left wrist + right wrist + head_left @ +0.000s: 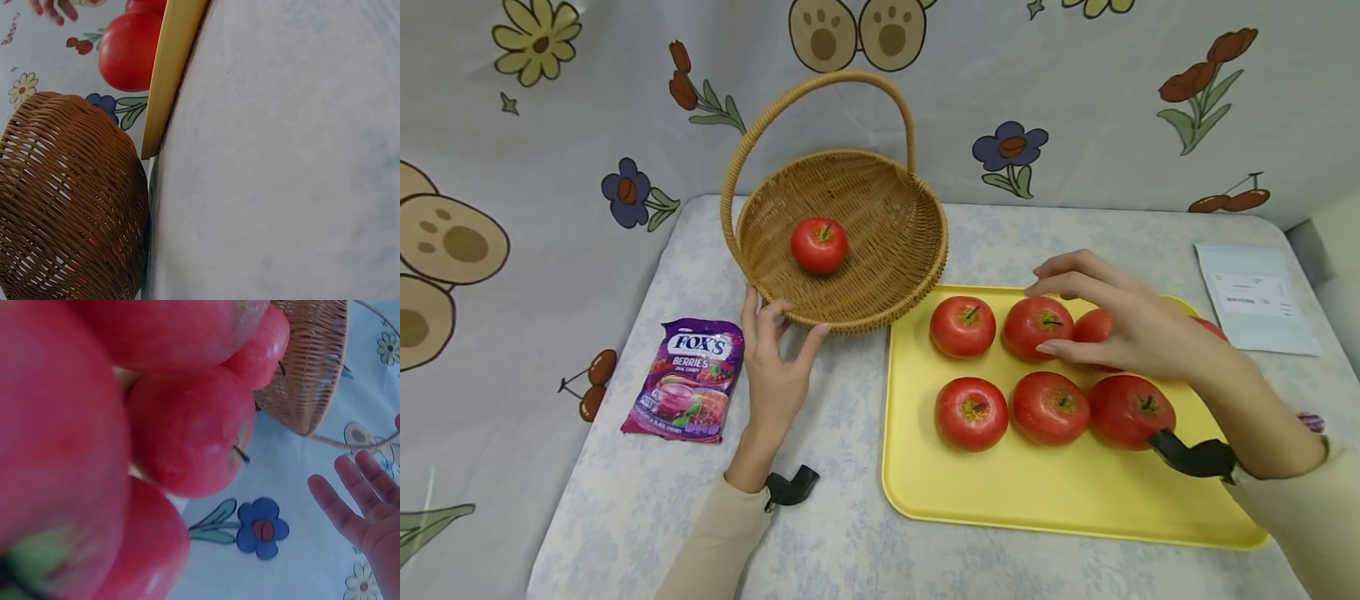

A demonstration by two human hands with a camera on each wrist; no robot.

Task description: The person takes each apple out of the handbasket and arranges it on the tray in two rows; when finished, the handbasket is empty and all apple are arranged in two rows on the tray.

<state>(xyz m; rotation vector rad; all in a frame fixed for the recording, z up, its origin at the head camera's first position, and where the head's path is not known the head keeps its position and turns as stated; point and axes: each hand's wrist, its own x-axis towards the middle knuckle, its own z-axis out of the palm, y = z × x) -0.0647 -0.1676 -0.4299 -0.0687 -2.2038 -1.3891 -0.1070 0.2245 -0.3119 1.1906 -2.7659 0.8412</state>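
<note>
A wicker basket (880, 200) with a tall arched handle stands at the back, its open top tipped toward me. One red apple (819, 245) lies inside. My left hand (778, 375) holds the basket's near-left rim with bent fingers, the thumb against its front. To the right, several red apples (972, 414) sit in two rows on a yellow tray (1052, 500). My right hand (1127, 329) hovers over the back row, fingers and thumb spread apart beside an apple (1033, 321), with nothing in its grasp. In the right wrist view its fingers (340, 503) look straight.
A purple bag of Fox's berries candy (688, 379) lies left of my left hand. At the right back is a pale flat packet (1255, 296) with a white label. A printed curtain (1075, 125) hangs behind the table. The tray's back-left corner meets the basket's right side in the head view.
</note>
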